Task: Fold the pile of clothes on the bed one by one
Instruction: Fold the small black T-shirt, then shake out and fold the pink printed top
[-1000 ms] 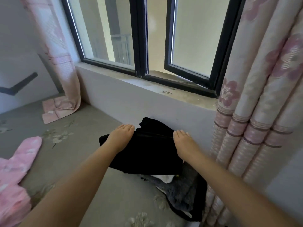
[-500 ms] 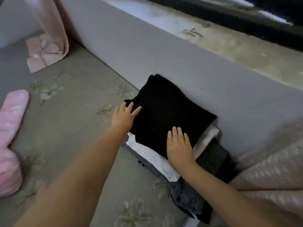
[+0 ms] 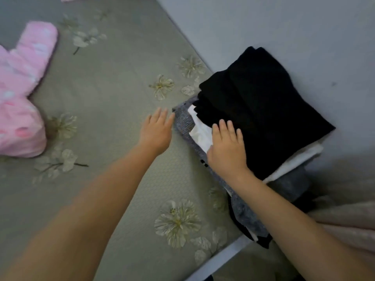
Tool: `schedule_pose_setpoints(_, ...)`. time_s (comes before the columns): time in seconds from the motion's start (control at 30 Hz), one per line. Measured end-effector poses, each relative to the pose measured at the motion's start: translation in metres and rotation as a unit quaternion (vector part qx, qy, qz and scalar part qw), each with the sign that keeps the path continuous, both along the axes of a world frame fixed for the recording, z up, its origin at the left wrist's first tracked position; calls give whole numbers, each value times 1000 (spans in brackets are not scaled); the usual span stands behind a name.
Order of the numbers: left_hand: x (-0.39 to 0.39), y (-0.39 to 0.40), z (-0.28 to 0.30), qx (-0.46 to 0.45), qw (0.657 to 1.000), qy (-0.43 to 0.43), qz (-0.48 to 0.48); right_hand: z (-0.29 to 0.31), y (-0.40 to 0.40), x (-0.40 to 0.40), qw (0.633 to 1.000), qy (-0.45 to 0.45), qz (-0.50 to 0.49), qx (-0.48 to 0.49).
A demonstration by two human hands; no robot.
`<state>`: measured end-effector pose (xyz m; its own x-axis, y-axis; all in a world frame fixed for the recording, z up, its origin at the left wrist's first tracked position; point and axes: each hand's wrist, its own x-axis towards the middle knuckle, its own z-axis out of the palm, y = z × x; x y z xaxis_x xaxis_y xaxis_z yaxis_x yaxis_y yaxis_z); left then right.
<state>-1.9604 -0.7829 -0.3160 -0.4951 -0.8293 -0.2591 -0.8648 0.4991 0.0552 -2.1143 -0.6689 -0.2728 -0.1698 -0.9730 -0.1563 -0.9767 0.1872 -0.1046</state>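
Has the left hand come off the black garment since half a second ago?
Yes. The left hand has slid left off the folded black garment, now over the bedsheet beside the stack.

No text, label, brand, number or sign can be read on anything in view.

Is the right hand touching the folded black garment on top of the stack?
Touching. The head view shows the right hand lying flat, fingers straight, with its fingertips resting on the near edge of the black garment; no gap shows between them.
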Motion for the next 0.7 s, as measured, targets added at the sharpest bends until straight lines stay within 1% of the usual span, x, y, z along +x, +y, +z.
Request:
schedule_pose_setpoints(0.13, 135, 10, -17, 14, 995, -22, 98, -30, -40, 114, 994, -45, 91, 41)
schedule_pose_setpoints(0.23, 251, 33, -42, 10, 981, -18, 194, -61, -61, 211, 985, -65, 145, 63)
schedule_pose_setpoints(0.33, 359, 64, -71, 33, 954, -30, 297, -91, -76, 296, 975, -62, 195, 82)
schedule_pose_setpoints(0.43, 446, 90, -103, 72, 918, -30, 388, -122, -86, 362, 969, -49, 220, 104)
schedule_pose_setpoints(0.5, 484, 99, -126, 98, 894, -5, 437, -140, -93, 394, 967, -36, 226, 111)
schedule_pose_setpoints(0.6, 513, 106, -163, 102, 874, 46, 472, -162, -113, 430, 963, -16, 245, 110)
schedule_pose_setpoints(0.7, 522, 116, -191, 65, 866, 85, 489, -174, -148, 460, 961, -5, 272, 51)
